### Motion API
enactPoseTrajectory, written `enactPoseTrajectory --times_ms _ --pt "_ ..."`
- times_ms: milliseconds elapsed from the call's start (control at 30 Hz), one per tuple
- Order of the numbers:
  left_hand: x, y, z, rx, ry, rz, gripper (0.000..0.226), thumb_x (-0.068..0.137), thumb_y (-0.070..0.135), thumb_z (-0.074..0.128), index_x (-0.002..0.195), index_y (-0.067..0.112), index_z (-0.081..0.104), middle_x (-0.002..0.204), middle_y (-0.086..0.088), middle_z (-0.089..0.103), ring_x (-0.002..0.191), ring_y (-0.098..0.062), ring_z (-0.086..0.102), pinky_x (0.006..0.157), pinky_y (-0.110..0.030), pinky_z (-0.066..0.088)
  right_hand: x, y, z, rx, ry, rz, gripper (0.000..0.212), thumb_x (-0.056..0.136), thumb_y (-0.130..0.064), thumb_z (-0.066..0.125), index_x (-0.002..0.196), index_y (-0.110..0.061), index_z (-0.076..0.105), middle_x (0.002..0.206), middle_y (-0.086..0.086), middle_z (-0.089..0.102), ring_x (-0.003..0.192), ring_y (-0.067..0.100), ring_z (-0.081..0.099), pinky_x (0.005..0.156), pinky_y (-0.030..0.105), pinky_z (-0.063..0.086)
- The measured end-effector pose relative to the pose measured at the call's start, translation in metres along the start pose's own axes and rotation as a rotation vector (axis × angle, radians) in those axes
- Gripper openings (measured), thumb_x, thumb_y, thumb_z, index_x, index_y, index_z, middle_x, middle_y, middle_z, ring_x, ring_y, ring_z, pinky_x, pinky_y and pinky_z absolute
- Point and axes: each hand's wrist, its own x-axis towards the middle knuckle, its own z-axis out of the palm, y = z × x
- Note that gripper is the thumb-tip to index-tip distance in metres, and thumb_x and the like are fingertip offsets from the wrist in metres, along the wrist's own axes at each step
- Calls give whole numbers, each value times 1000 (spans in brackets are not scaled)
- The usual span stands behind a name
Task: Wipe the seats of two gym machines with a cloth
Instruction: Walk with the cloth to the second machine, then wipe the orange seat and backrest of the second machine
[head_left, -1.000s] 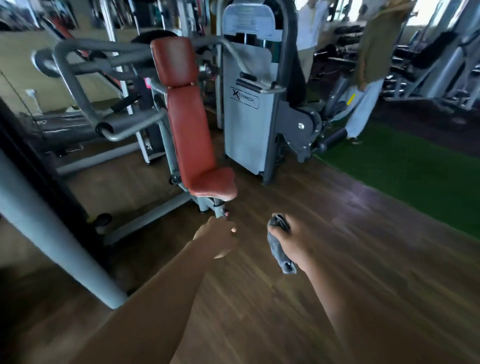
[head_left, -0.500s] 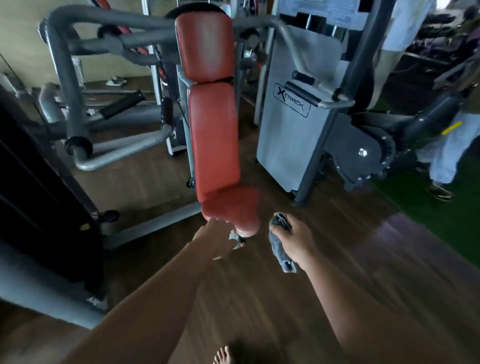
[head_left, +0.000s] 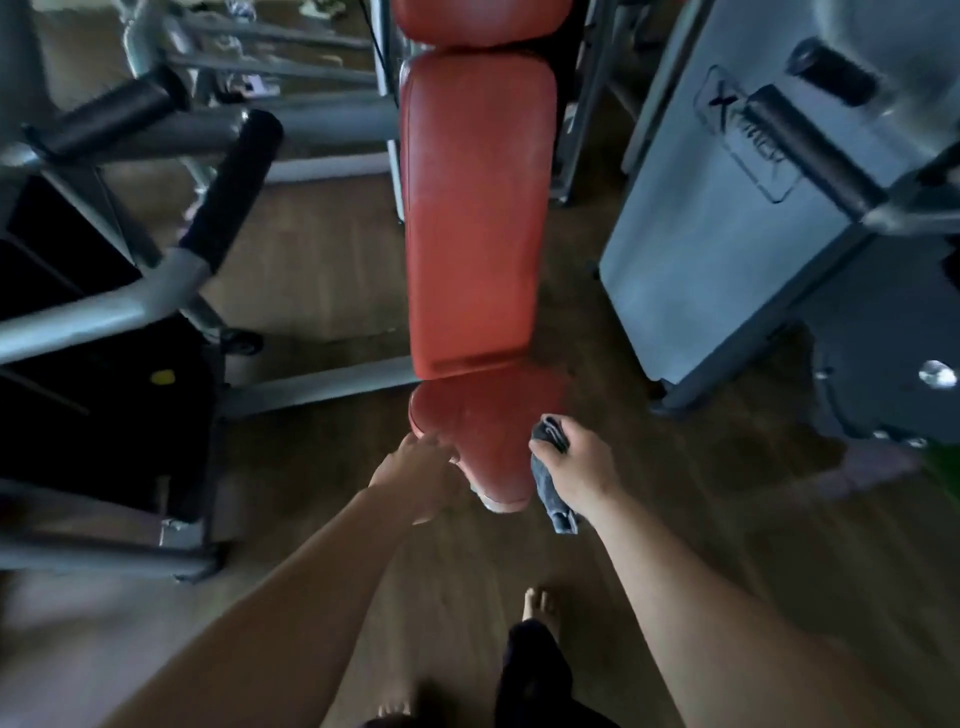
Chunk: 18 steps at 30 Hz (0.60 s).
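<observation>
the person is standing right in front of a gym machine, looking down on its red seat (head_left: 478, 441), which is sitting low, just under the long red back pad (head_left: 472, 218). the right hand (head_left: 579, 473) is closed around a grey cloth (head_left: 550, 467), bunched in the fist with one end hanging down, and it is touching or almost touching the right edge of the seat. the left hand (head_left: 415, 470) is resting at the left front edge of the seat; its fingers are partly hidden under the rim, so i cannot tell if they are gripping or only touching.

i am judging that the wiping of this seat is just beginning: the cloth is at the side and not yet lying on the top surface. the next move is calling for bringing the cloth up onto the padding, flattening it, and sweeping across.

the seat is narrow with rounded edges, so the strokes should be staying short. the grey weight cover (head_left: 727, 234) is standing near on the right, and the padded handle (head_left: 228, 192) is reaching in on the left, well apart from the seat. the wooden floor (head_left: 322, 260) on both sides is giving room for the elbows.
</observation>
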Motion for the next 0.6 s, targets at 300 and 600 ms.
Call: enactPoseTrajectory --times_ms 300,600 --pt "108 -6 69 -124 35 -126 47 95 42 60 141 34 52 146 10 49 139 -19 40 107 -43 46 127 70 43 -225 -136 -60 37 92 -36 65 129 -27 63 118 0 74 108 23 69 92 30 51" --pt "203 -48 137 -154 262 -50 59 90 29 67 146 28 51 157 0 44 152 -27 31 121 -47 35 200 138 109 -360 -61 -146 48 87 -42 70 127 -18 61 117 7 67 109 27 63 95 35 48"
